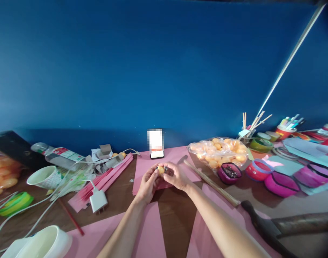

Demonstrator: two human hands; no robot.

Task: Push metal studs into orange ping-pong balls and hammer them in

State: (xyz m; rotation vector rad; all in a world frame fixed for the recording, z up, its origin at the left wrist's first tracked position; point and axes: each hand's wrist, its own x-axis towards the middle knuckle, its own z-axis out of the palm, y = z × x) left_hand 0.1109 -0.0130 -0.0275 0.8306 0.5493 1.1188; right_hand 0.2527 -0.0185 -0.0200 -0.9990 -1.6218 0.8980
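Observation:
Over the pink paper in the middle, my left hand [147, 184] and my right hand [176, 176] meet around a small orange-yellow ball [161, 170]. The left thumb and fingers are closed on its left side. My right fingers curl at its right side, by a small dark shiny bit that is too small to name. Just beyond the hands a phone [157, 154] stands upright against the blue wall, its screen blurred out. Pink paper [142, 168] lies beneath the hands.
Right: a clear bag of orange balls [219, 152], a purple bowl of small dark pieces [229, 172], wooden sticks [212, 182], a hammer [263, 224], and magenta bowls [281, 184]. Left: a white charger [98, 201], a paper cup [44, 177], a plastic bottle [60, 156], and cables.

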